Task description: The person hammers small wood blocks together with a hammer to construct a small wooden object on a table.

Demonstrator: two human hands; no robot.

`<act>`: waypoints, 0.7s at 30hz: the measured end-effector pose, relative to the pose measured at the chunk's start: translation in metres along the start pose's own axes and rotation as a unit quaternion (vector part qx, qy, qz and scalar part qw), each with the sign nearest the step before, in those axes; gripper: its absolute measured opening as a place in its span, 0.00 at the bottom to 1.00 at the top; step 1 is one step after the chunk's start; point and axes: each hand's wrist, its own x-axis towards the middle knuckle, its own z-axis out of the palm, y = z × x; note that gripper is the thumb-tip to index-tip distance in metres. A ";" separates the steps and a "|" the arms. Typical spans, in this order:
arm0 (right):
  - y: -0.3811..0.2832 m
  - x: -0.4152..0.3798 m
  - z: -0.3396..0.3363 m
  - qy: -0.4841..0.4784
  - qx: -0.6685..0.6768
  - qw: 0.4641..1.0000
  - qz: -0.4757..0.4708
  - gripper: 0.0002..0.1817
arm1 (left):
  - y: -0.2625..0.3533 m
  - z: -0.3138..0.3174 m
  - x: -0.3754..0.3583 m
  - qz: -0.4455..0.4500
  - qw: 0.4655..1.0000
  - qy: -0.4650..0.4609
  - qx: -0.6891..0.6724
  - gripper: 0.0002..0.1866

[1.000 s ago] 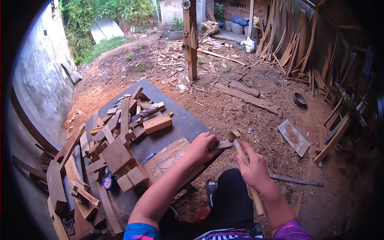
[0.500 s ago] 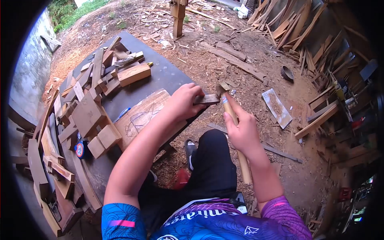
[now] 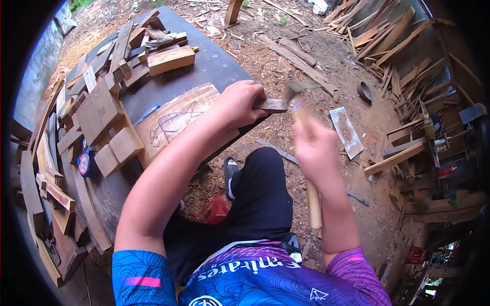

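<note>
Wood block in the left hand, hammer-like tool in the right hand

In the head view, the left hand's grip pinches the small wood block between thumb and curled fingers at the right edge of the tabletop, with the block's end pointing right. The right hand's grip is wrapped around the tool's wooden handle, whose lower end hangs toward the near side. Motion blurs that hand and the tool's head, which is just beyond the block's right end; whether they touch, I cannot tell.

Left of the left hand, a board marked with drawn lines lies on the tabletop, a blue pen near its left edge. Farther left is a heap of wood offcuts, with a blue round object beside its near blocks. On the ground to the right lie a pale panel and, farther off, a dark bowl
</note>
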 end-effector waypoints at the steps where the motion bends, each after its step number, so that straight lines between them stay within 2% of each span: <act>1: 0.008 -0.003 0.002 -0.006 0.031 0.999 0.029 0.26 | 0.001 0.003 -0.003 0.006 1.000 0.002 0.010 0.19; 3: 0.012 0.005 -0.001 -0.013 0.094 0.993 0.074 0.28 | 0.002 -0.001 0.006 0.021 1.000 0.012 0.017 0.19; 6: 0.001 0.005 -0.006 -0.034 0.079 0.994 0.070 0.28 | 0.003 0.002 0.000 -0.007 1.000 0.003 -0.014 0.19; 8: 0.009 0.005 0.004 -0.009 0.107 0.993 0.040 0.28 | 0.001 0.001 0.002 0.020 1.000 0.011 0.010 0.20; 15: 0.008 0.003 0.006 -0.014 0.174 0.981 0.080 0.28 | -0.001 0.003 0.001 0.005 1.000 -0.003 0.013 0.19; 18: -0.016 0.000 -0.021 0.070 0.243 0.967 0.029 0.26 | -0.002 0.003 0.001 0.035 0.999 0.016 0.016 0.20; 21: -0.035 0.001 -0.040 0.156 0.283 0.945 -0.042 0.26 | 0.000 0.000 0.001 0.016 1.000 -0.005 0.001 0.19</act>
